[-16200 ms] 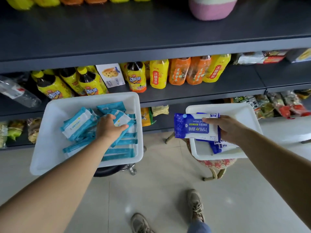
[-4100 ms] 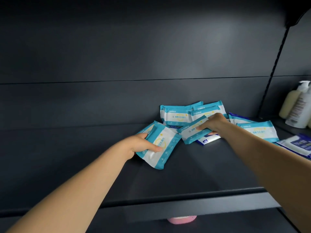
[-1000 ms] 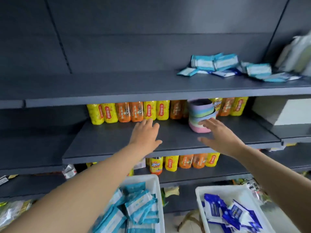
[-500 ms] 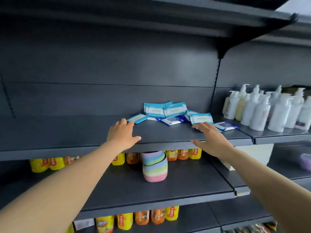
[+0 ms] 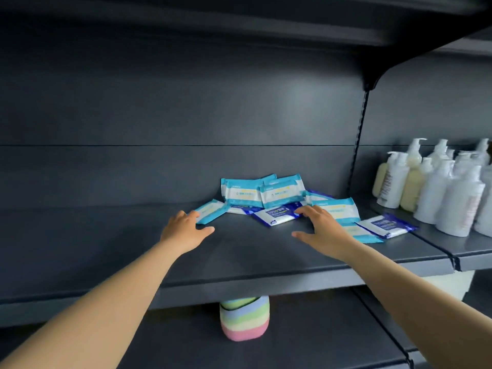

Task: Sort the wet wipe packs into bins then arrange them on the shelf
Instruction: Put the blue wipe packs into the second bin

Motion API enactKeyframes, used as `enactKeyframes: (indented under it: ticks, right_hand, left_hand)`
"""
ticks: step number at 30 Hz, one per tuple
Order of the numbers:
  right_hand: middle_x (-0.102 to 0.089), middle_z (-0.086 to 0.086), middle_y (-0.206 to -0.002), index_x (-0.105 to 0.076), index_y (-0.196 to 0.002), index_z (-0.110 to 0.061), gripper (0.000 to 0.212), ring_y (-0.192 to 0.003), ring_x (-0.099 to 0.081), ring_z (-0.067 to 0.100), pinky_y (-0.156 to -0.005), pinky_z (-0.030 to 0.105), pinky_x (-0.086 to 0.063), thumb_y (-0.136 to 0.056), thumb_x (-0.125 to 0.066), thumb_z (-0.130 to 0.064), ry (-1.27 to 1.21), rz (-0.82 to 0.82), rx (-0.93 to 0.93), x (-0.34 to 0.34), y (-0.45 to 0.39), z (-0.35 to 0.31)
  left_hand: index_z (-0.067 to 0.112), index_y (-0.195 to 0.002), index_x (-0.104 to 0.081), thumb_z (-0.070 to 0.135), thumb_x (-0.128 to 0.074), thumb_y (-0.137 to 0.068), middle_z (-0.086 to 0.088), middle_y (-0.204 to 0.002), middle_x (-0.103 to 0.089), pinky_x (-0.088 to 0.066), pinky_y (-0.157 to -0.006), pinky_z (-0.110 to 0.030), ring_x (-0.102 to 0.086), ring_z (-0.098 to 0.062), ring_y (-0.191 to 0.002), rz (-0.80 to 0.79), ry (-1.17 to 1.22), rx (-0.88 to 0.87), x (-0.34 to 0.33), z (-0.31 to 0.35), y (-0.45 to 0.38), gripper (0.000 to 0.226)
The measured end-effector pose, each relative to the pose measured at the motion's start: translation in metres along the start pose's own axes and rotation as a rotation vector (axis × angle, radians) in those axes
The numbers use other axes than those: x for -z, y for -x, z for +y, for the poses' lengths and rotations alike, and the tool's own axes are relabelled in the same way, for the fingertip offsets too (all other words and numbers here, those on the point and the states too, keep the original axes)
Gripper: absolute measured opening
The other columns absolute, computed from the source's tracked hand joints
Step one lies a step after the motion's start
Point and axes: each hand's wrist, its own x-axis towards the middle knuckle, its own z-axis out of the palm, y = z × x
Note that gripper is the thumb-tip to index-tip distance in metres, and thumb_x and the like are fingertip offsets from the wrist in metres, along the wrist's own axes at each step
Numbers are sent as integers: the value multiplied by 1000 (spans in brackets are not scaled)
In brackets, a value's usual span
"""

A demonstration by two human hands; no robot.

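Observation:
Several wet wipe packs lie in a loose heap on the dark shelf (image 5: 106, 235). Two teal packs (image 5: 241, 193) lean against the back wall. A small teal pack (image 5: 211, 210) lies flat at the left of the heap, and my left hand (image 5: 185, 230) reaches to it with spread fingers, fingertips at its near corner. A dark blue pack (image 5: 277, 215) lies in the middle; my right hand (image 5: 319, 226) hovers open just right of it, partly over another teal pack (image 5: 338, 209). One more blue pack (image 5: 386, 225) lies further right. Neither hand holds anything.
White pump bottles (image 5: 436, 187) crowd the neighbouring shelf section on the right. A pastel striped container (image 5: 244, 322) stands on the shelf below. A shelf upright (image 5: 358, 145) divides the two sections. The bins are out of view.
Both hands have moved forward from the shelf's front edge to the heap of packs, and the view has closed in on this shelf. The packs lie as before.

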Motion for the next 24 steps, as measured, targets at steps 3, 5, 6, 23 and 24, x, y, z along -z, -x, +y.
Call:
enactKeyframes:
  ticks: [3, 5, 6, 23, 24]
  right_hand:
    - [-46, 1, -132, -45, -133, -21, 52, -123, -41, 19, -97, 26, -32, -87, -64, -36, -25, 1, -13, -19, -40, 7]
    - [-46, 2, -133, -46, -132, -21, 50, -124, -41, 20, -99, 27, -33, -88, -62, -36, -49, 7, -53, -32, -64, 12]
    - [-45, 2, -135, -45, -133, -22, 49, -125, -40, 19, -101, 29, -34, -89, -60, -38, -57, 2, -79, -38, -74, 15]
    - [-49, -10, -120, -55, -115, -33, 57, -116, -44, 11, -100, 34, -41, -66, -75, -56, -249, -132, -185, -64, -103, 16]
    - [-47, -7, -123, -50, -123, -30, 70, -118, -43, 13, -100, 34, -40, -64, -77, -57, -243, -157, -235, -62, -105, 15]
  left_hand:
    - [23, -132, -44, 56, -48, -88, -8, -126, -46, -42, -96, -35, -44, -26, -119, 9, 81, 42, -15, -7, -41, 55]
    - [22, -131, -47, 51, -47, -90, -10, -123, -47, -40, -97, -33, -44, -27, -119, 8, 154, 66, -25, -12, -65, 50]
    - [22, -131, -47, 50, -46, -91, -10, -123, -47, -40, -96, -33, -45, -27, -118, 9, 186, 77, -30, -15, -74, 49]
    - [24, -122, -58, 29, -79, -73, 3, -118, -60, -49, -85, -29, -58, -13, -101, -12, 613, 90, -50, -32, -117, 54]
    - [20, -123, -58, 28, -80, -72, 3, -117, -60, -48, -82, -27, -58, -13, -101, -41, 612, 95, -46, -31, -116, 56]
